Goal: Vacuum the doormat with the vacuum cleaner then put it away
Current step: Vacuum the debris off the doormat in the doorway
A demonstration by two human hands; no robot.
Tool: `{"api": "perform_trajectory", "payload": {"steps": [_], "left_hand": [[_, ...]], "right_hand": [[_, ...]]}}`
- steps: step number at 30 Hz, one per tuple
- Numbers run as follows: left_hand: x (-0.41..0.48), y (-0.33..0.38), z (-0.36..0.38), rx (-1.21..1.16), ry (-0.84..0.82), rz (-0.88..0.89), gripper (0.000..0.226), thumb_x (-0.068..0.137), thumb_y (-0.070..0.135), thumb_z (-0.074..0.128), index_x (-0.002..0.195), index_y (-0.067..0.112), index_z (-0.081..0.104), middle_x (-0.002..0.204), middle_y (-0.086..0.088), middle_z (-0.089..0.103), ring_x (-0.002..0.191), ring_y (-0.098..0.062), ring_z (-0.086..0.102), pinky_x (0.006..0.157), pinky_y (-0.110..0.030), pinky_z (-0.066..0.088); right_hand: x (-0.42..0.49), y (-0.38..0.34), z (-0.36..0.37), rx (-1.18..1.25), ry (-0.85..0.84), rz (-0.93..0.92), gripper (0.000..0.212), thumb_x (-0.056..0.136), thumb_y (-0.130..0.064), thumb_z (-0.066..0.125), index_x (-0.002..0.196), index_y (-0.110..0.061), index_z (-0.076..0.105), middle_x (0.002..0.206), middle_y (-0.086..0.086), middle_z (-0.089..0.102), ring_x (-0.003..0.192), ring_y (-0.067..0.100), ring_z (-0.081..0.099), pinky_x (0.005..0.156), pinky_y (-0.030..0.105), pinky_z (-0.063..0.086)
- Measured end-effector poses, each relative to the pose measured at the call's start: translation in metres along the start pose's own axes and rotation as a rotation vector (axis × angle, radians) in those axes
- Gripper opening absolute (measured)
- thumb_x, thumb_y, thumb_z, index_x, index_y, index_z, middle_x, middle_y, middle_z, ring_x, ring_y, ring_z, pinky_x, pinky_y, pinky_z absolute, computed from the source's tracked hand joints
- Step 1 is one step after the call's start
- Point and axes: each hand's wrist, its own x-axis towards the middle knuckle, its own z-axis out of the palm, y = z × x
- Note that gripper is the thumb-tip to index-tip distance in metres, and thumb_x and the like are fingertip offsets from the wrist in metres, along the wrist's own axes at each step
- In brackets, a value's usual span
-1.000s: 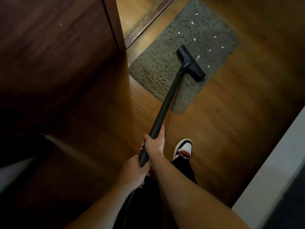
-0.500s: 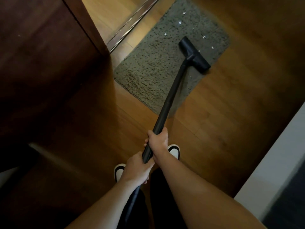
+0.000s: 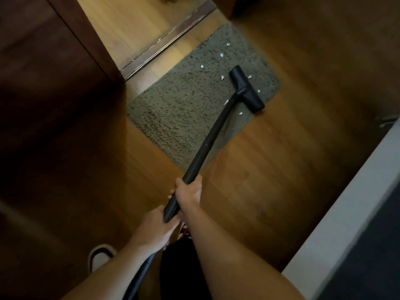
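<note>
The right hand (image 3: pixel 188 191) is curling round the black vacuum wand (image 3: pixel 214 133), gripping it firmly; the left hand (image 3: pixel 154 229) is wrapping the wand's lower end just behind, the two hands almost touching; the floor head (image 3: pixel 246 92) is sitting well ahead of both hands on the right part of the grey doormat (image 3: pixel 184 105), with white paper scraps (image 3: pixel 221 55) lying on either side of it; the hose (image 3: pixel 140 276) is running down from the left hand and being cut off by the bottom edge; the left fingertips are hiding under the wand; a pale shoe (image 3: pixel 99 255) is peeking out beside the left forearm, half covered; the dark door (image 3: pixel 43 83) at left is showing only as blurred brown.
</note>
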Motion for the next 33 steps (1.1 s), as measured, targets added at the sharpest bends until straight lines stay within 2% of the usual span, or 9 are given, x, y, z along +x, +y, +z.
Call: {"api": "perform_trajectory", "payload": {"steps": [6, 14, 20, 25, 29, 32, 33], "left_hand": [[-0.014, -0.016, -0.018, -0.011, -0.023, -0.05, 0.033, 0.096, 0.041, 0.059, 0.086, 0.01, 0.058, 0.05, -0.004, 0.058, 0.039, -0.017, 0.054, 0.043, -0.03, 0.049], [-0.048, -0.074, -0.067, 0.047, -0.038, -0.063, 0.028, 0.095, 0.038, 0.06, 0.09, 0.01, 0.06, 0.061, -0.006, 0.062, 0.048, -0.019, 0.058, 0.049, -0.03, 0.049], [-0.078, -0.117, -0.105, 0.15, -0.04, -0.044, 0.016, 0.095, 0.036, 0.06, 0.092, 0.021, 0.065, 0.08, -0.007, 0.072, 0.072, -0.017, 0.07, 0.068, -0.032, 0.055], [-0.088, -0.136, -0.122, 0.176, -0.076, -0.056, 0.016, 0.094, 0.035, 0.062, 0.093, 0.019, 0.065, 0.085, -0.01, 0.072, 0.079, -0.018, 0.07, 0.079, -0.035, 0.055], [-0.087, -0.135, -0.112, 0.189, -0.07, -0.049, 0.02, 0.095, 0.037, 0.061, 0.094, 0.018, 0.065, 0.082, -0.009, 0.073, 0.072, -0.018, 0.071, 0.07, -0.035, 0.057], [-0.08, -0.123, -0.097, 0.149, -0.066, -0.071, 0.024, 0.097, 0.038, 0.056, 0.094, 0.015, 0.061, 0.069, -0.007, 0.069, 0.052, -0.018, 0.066, 0.046, -0.027, 0.049], [-0.077, -0.117, -0.091, 0.146, -0.069, -0.089, 0.026, 0.098, 0.039, 0.054, 0.095, 0.014, 0.06, 0.066, -0.006, 0.066, 0.046, -0.016, 0.062, 0.044, -0.026, 0.047]], "right_hand": [[-0.017, 0.015, 0.017, 0.029, -0.018, -0.015, 0.032, 0.098, -0.008, 0.057, 0.123, -0.02, 0.04, 0.078, 0.007, 0.055, 0.048, 0.013, 0.055, 0.057, 0.034, 0.057], [-0.067, 0.051, 0.073, 0.1, -0.036, 0.017, 0.037, 0.098, -0.008, 0.056, 0.128, -0.022, 0.039, 0.078, 0.006, 0.056, 0.046, 0.009, 0.055, 0.051, 0.028, 0.053], [-0.11, 0.087, 0.118, 0.18, -0.055, 0.042, 0.049, 0.097, -0.009, 0.057, 0.138, -0.025, 0.036, 0.077, 0.005, 0.058, 0.048, 0.008, 0.056, 0.054, 0.027, 0.054], [-0.129, 0.102, 0.136, 0.238, -0.046, 0.042, 0.05, 0.097, -0.008, 0.057, 0.135, -0.03, 0.034, 0.083, 0.006, 0.058, 0.052, 0.01, 0.057, 0.056, 0.029, 0.054], [-0.126, 0.102, 0.129, 0.226, -0.037, 0.039, 0.046, 0.098, -0.009, 0.057, 0.136, -0.026, 0.037, 0.085, 0.007, 0.059, 0.051, 0.009, 0.057, 0.055, 0.028, 0.055], [-0.114, 0.094, 0.115, 0.193, -0.025, 0.038, 0.053, 0.099, -0.01, 0.056, 0.146, -0.022, 0.034, 0.081, 0.007, 0.06, 0.047, 0.009, 0.056, 0.051, 0.026, 0.053], [-0.109, 0.09, 0.109, 0.186, -0.023, 0.036, 0.053, 0.099, -0.01, 0.056, 0.146, -0.022, 0.034, 0.082, 0.007, 0.06, 0.047, 0.009, 0.056, 0.05, 0.025, 0.052]]}}
